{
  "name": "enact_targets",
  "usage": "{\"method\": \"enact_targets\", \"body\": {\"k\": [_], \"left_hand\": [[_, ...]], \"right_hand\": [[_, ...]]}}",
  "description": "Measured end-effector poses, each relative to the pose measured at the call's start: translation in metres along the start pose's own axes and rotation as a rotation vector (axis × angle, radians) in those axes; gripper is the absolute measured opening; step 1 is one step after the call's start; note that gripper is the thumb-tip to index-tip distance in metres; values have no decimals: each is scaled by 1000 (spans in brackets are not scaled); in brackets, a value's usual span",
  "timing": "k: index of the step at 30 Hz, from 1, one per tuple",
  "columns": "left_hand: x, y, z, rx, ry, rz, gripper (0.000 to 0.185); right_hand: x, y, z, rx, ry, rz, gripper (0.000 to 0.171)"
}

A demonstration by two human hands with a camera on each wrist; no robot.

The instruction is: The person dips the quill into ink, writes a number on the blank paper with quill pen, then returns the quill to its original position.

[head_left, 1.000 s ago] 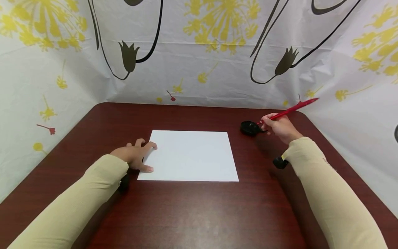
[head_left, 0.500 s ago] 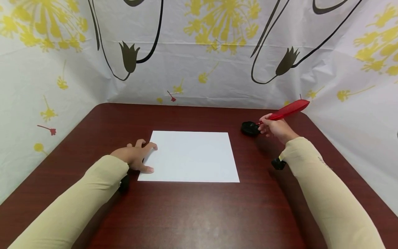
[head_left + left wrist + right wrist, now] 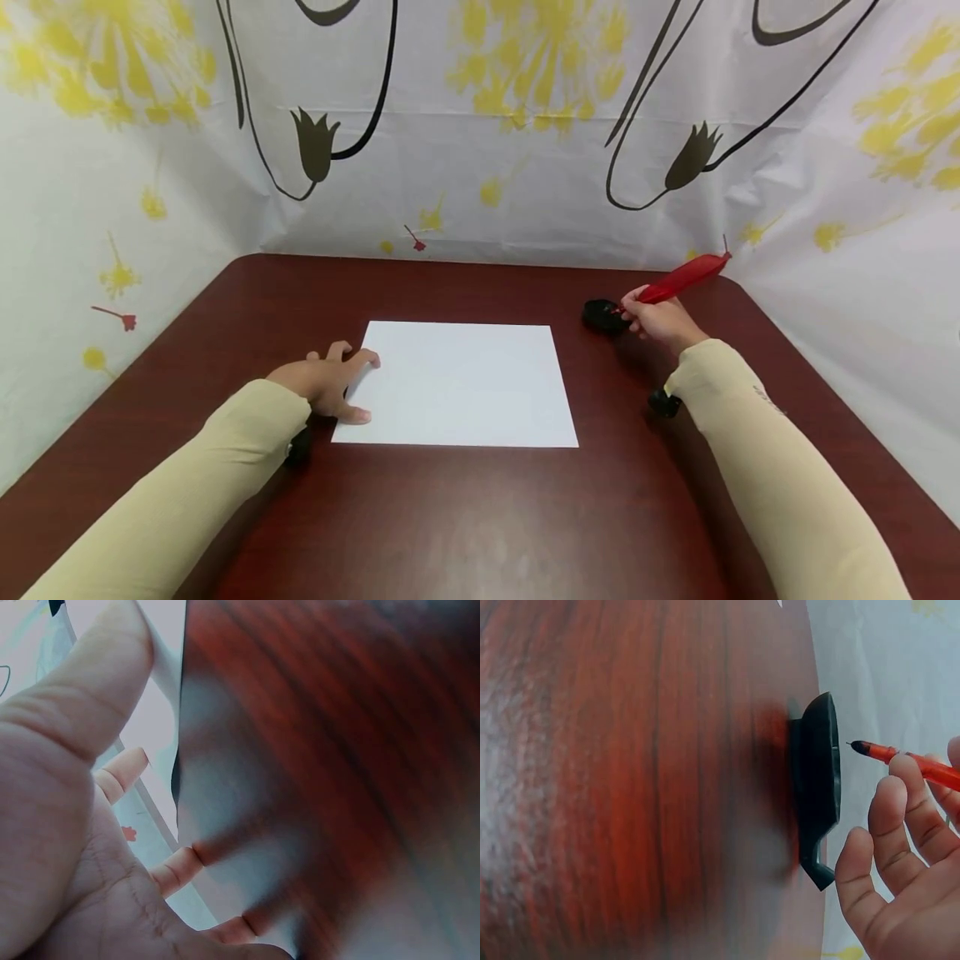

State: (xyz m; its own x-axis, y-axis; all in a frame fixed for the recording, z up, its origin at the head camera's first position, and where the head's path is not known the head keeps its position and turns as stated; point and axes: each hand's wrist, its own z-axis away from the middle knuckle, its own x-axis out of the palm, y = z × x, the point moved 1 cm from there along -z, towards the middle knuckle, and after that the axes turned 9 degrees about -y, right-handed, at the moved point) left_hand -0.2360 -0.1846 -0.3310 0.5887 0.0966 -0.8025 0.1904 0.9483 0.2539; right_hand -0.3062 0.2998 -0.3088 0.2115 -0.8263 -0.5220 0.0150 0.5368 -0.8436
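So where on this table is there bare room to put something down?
The widest bare patch of table is the near strip, between the paper and the front edge, flanked by the two sleeves. Another runs behind the paper to the back wall. The far right corner is crowded: the right hand holds the red quill by the black inkwell. The left hand rests on the paper's left edge.

Dark red table [image 3: 480, 517] — flower-printed, seemingly plastic backdrop [image 3: 480, 125] behind.
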Motion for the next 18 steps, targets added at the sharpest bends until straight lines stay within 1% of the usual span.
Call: {"method": "enact_targets", "body": {"k": [6, 18], "left_hand": [[0, 0, 0, -1, 9, -14, 84], [2, -1, 0, -12, 6, -16, 84]], "right_hand": [[3, 4, -1, 39, 2, 61, 36], [6, 8, -3, 79, -16, 102, 35]]}}
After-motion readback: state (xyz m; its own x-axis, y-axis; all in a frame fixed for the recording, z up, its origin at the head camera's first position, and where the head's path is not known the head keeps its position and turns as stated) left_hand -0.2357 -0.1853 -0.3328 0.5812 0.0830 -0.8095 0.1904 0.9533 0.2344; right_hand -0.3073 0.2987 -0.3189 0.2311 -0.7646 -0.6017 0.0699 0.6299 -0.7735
